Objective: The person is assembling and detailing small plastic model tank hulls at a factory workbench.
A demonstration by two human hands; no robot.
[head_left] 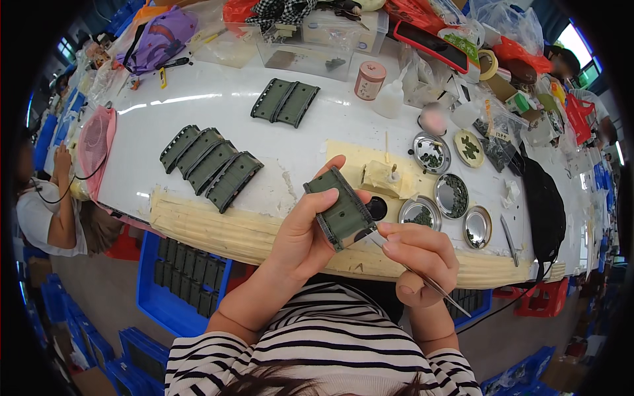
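My left hand (298, 232) is closed around a dark green curved plastic panel (341, 210) with ribbed side edges and a small hole near its middle. The thumb lies on the panel's face. In my right hand (426, 256) is a pair of metal tweezers (437, 288), pinched between thumb and fingers. Their tip meets the panel's lower right corner, where a dark patch and a tan patch show; any small piece at the tip cannot be made out. Beyond my hands stand small metal dishes (452, 196) of dark green bits and a round black pot (376, 208).
More green panels (211, 166) lie to the left, with another group (285, 102) farther back. A wooden strip (198, 221) edges the table. A blue crate (148, 284) of panels sits below. Another pair of tweezers (509, 240) and a black bag (545, 211) lie right. A person (56, 211) sits left.
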